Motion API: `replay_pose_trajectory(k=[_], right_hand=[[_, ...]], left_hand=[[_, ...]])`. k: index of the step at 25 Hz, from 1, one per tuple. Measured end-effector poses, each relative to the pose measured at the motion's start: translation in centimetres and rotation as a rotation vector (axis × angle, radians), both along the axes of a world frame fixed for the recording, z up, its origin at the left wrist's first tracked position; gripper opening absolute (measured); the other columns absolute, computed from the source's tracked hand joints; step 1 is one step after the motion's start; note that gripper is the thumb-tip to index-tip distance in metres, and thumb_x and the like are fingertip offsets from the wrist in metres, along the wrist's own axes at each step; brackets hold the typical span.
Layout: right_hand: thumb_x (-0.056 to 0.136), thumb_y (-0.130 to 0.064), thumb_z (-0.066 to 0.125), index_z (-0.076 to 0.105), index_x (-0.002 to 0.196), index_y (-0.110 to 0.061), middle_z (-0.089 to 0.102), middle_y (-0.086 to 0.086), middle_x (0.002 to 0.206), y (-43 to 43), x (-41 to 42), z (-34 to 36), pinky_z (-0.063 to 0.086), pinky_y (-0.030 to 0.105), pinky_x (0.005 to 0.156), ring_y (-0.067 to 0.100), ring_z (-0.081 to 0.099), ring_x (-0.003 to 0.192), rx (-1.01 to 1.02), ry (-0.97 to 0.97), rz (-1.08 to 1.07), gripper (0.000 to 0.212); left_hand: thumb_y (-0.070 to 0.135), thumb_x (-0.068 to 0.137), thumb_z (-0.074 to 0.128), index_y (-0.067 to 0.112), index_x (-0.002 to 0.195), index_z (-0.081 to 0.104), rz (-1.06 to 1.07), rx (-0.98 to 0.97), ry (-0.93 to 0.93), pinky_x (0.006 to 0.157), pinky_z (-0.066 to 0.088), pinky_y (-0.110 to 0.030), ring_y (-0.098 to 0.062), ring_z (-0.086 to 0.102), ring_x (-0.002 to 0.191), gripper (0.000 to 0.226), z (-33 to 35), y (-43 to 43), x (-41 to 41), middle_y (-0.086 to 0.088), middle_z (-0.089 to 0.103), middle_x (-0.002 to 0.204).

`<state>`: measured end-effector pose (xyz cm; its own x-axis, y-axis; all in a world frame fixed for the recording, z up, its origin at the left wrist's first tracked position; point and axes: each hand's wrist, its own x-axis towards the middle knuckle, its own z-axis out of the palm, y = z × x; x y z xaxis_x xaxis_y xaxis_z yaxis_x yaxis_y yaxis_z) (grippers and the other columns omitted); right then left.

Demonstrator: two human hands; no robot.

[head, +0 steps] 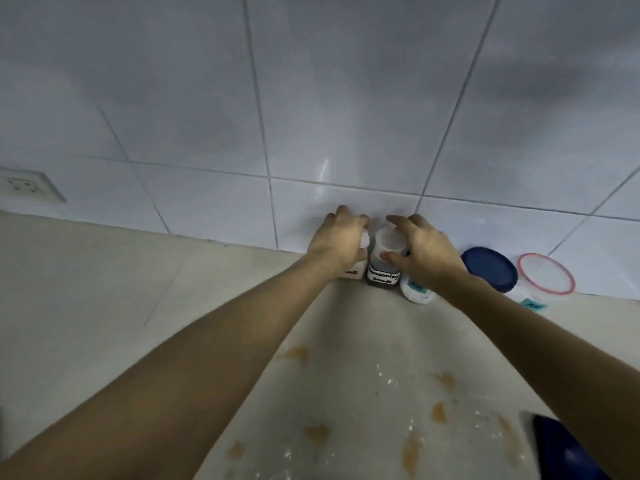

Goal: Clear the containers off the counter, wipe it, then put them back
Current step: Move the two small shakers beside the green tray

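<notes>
Several containers stand in a row against the tiled wall at the back of the beige counter [145,289]. My left hand [337,244] is closed over the top of a white jar [353,270] with a black-lettered label. My right hand [424,252] grips the white lid of a dark jar [382,271] labelled as seasoning. Beside it stand a small white tub [417,292] half hidden by my right wrist, a blue-lidded container [490,273] and a clear tub with a red-rimmed lid [545,277].
Brown stains [317,433] and white crumbs [412,427] mark the near counter between my forearms. A dark blue object [564,452] lies at the lower right edge. A wall socket [29,187] sits at the left.
</notes>
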<state>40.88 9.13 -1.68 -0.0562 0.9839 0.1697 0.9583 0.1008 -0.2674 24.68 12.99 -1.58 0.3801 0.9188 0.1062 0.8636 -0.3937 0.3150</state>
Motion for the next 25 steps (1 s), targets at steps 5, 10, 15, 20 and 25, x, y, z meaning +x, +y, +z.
replay_pose_trajectory(k=[5, 10, 15, 20, 25], right_hand=[[0.082, -0.038, 0.066, 0.047, 0.136, -0.021, 0.052, 0.004, 0.133, -1.1, -0.5, -0.7, 0.047, 0.039, 0.085, 0.032, 0.060, 0.106, 0.025, -0.036, 0.054, 0.060], [0.079, -0.039, 0.068, 0.056, 0.128, -0.021, 0.055, 0.000, 0.127, -1.6, -10.1, 1.7, 0.049, 0.036, 0.081, 0.029, 0.063, 0.094, -0.006, 0.022, 0.223, 0.054], [0.079, -0.039, 0.070, 0.057, 0.128, -0.020, 0.056, -0.001, 0.125, -4.6, -23.0, 0.7, 0.049, 0.035, 0.088, 0.023, 0.061, 0.102, -0.064, 0.156, 0.392, 0.054], [0.080, -0.037, 0.068, 0.055, 0.130, -0.022, 0.055, -0.004, 0.128, -5.6, -36.3, 0.2, 0.046, 0.034, 0.090, 0.021, 0.059, 0.107, -0.072, 0.238, 0.534, 0.054], [0.083, -0.033, 0.066, 0.053, 0.133, -0.023, 0.053, -0.004, 0.130, -6.8, -44.2, -1.6, 0.047, 0.034, 0.094, 0.022, 0.058, 0.109, -0.094, 0.256, 0.669, 0.053]], left_hand=[[0.023, 0.080, 0.067, 0.020, 0.125, 0.059, 0.024, -0.096, -0.050, 0.085, 0.045, -0.032, -0.032, 0.057, 0.103, 0.046, -0.7, -2.8, -5.0, -0.013, 0.052, 0.117], [0.029, 0.078, 0.067, 0.022, 0.123, 0.055, 0.161, -0.098, -0.047, 0.082, 0.042, -0.030, -0.032, 0.058, 0.101, 0.047, 1.4, -7.7, -17.0, -0.011, 0.054, 0.115], [0.033, 0.078, 0.067, 0.024, 0.122, 0.058, 0.349, -0.117, -0.005, 0.081, 0.043, -0.030, -0.030, 0.058, 0.099, 0.046, 2.1, -13.8, -29.8, -0.009, 0.055, 0.112], [0.033, 0.079, 0.067, 0.023, 0.125, 0.058, 0.518, -0.077, 0.063, 0.086, 0.045, -0.034, -0.033, 0.058, 0.102, 0.048, 2.4, -16.7, -40.4, -0.012, 0.055, 0.115], [0.038, 0.079, 0.069, 0.022, 0.125, 0.059, 0.632, -0.071, -0.013, 0.090, 0.046, -0.037, -0.033, 0.058, 0.104, 0.050, 0.7, -18.5, -45.8, -0.013, 0.055, 0.115]])
